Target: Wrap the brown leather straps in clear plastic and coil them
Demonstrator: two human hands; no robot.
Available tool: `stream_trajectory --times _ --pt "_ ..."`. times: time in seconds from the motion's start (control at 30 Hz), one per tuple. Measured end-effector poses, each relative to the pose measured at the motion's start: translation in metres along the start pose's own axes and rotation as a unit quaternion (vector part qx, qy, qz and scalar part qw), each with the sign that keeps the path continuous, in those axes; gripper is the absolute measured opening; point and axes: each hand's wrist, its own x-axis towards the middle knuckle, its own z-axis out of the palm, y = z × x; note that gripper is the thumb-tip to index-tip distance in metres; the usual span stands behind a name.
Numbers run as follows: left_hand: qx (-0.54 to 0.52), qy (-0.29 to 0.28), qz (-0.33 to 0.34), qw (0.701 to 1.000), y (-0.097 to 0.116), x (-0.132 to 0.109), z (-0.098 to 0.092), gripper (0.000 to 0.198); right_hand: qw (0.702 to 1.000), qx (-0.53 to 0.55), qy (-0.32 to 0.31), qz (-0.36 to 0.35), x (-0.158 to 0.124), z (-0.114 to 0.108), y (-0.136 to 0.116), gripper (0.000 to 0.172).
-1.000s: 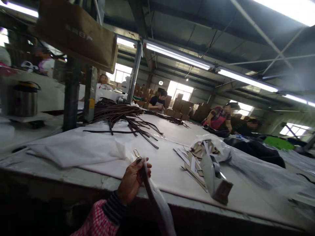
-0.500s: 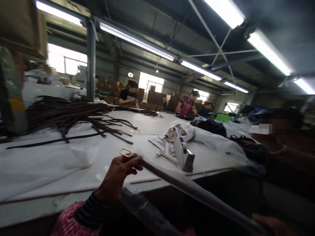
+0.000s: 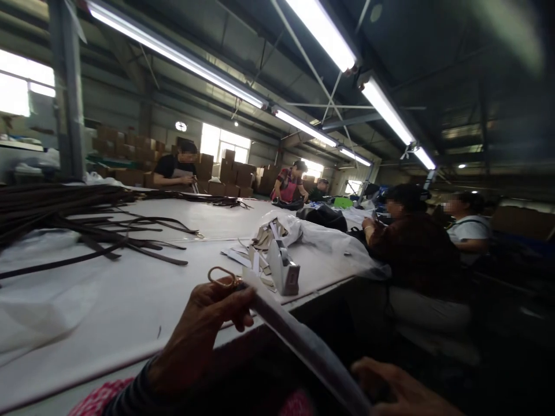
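My left hand [image 3: 210, 315] is closed, pinching the end of a strap [image 3: 299, 338] wrapped in thin, translucent plastic. A gold-coloured metal ring [image 3: 221, 276] sticks out past its fingertips. From there the strap slants down to the right, in front of the table's edge. Lower down, my right hand [image 3: 394, 384] closes around it, partly blurred and cut off by the bottom of the view. A white tape dispenser [image 3: 284, 268] stands on the table beyond the strap, beside several cut strips of card [image 3: 260, 254].
Dark brown straps [image 3: 87, 216] lie heaped on the white table [image 3: 143, 294] at left. Clear plastic sheeting [image 3: 329, 245] and a black bag [image 3: 321, 216] lie to the right. A seated co-worker [image 3: 416, 248] is at the right edge; others work at the far side.
The view has swung right, so the table's contents sit further left. My right hand has come up and inward along the strap, nearer my left hand, which keeps its pinch.
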Motion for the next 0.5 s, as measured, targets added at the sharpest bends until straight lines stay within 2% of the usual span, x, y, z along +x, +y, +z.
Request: stream_trajectory --times 0.07,0.13,0.17,0.2,0.27,0.4,0.5 --pt "-0.013 -0.026 -0.056 0.998 -0.010 -0.004 0.008 0.037 0.992 0.093 -0.069 -0.054 0.020 0.039 -0.049 0.065" --pt "-0.033 -0.037 -0.093 0.994 -0.022 -0.006 0.013 0.037 0.966 0.175 -0.121 -0.148 0.041 0.066 -0.094 0.054" --pt "-0.038 -0.040 -0.102 0.993 -0.027 -0.007 0.014 0.037 0.946 0.232 -0.141 -0.177 0.051 0.076 -0.111 0.049" --pt "-0.038 -0.043 -0.108 0.993 -0.031 -0.007 0.012 0.038 0.929 0.285 -0.162 -0.171 0.059 0.084 -0.124 0.049" --pt "-0.022 -0.045 -0.119 0.992 -0.033 -0.007 0.004 0.041 0.911 0.339 -0.181 -0.147 0.069 0.096 -0.136 0.051" --pt "0.024 0.006 -0.108 0.994 -0.022 -0.005 -0.018 0.036 0.925 0.314 -0.168 -0.135 0.074 0.105 -0.132 0.053" --pt "0.069 0.001 -0.090 0.994 -0.018 -0.003 -0.023 0.036 0.923 0.317 -0.176 -0.125 0.073 0.108 -0.128 0.055"
